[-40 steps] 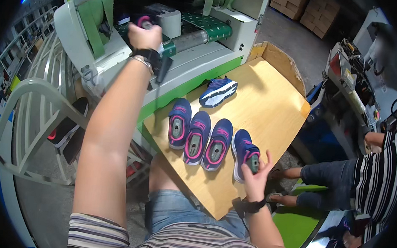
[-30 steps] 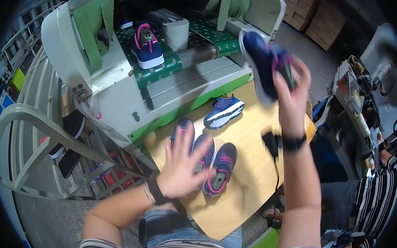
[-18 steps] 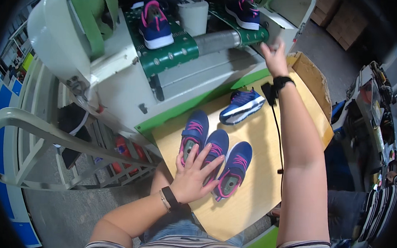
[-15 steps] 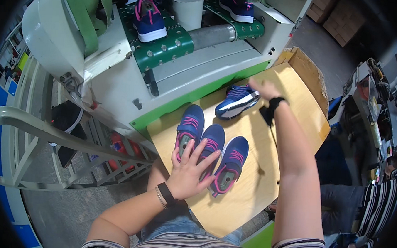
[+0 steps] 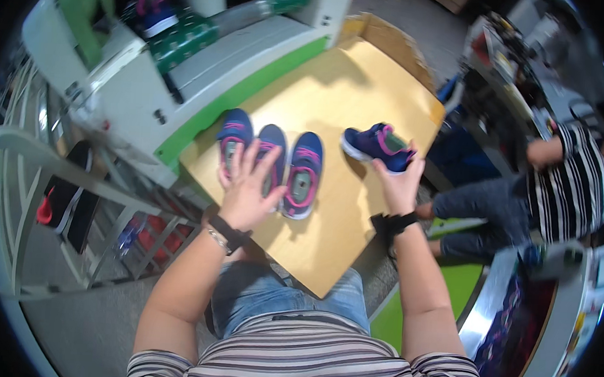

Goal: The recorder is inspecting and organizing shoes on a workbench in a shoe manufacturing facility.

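Three small blue and pink shoes lie side by side on a tan wooden table (image 5: 334,107): the left shoe (image 5: 233,137), the middle shoe (image 5: 274,149) and the right shoe (image 5: 303,173). My left hand (image 5: 247,185) rests flat with spread fingers over the left and middle shoes. My right hand (image 5: 399,184) grips a fourth blue and pink shoe (image 5: 376,144) by its heel end, held just above the table to the right of the row.
A white and green conveyor machine (image 5: 185,57) stands behind the table with another blue shoe (image 5: 153,13) on its green belt. A metal rack (image 5: 32,193) is at the left. A seated person in a striped shirt (image 5: 565,184) is at the right.
My right hand came back from the conveyor, took the lone shoe at the table's far side and drew it toward me. My left hand stayed on the row of shoes.
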A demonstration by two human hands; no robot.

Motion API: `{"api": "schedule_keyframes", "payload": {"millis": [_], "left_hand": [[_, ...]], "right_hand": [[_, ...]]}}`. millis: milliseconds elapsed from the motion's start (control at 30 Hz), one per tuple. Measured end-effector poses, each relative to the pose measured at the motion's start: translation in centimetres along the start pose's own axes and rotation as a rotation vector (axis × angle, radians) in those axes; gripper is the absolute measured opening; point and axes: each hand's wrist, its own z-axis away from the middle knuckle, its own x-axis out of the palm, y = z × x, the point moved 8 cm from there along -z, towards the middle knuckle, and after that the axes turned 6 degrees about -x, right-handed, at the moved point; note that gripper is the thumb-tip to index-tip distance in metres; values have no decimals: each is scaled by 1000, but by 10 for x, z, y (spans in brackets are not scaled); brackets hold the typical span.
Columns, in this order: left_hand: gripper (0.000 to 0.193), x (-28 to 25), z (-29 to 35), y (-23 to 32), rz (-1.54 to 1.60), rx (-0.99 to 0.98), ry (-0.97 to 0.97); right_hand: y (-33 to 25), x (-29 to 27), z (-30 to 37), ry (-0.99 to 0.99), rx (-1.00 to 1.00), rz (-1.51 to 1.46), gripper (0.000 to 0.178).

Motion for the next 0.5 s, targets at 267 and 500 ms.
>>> {"api": "schedule_keyframes", "payload": {"millis": [267, 500], "left_hand": [[77, -1, 4, 15, -95, 333, 225], [73, 28, -14, -26, -321, 93, 172]], "right_hand": [[-49, 19, 118, -138, -28, -41, 88], [-57, 61, 130, -177, 164, -213, 90]]}}
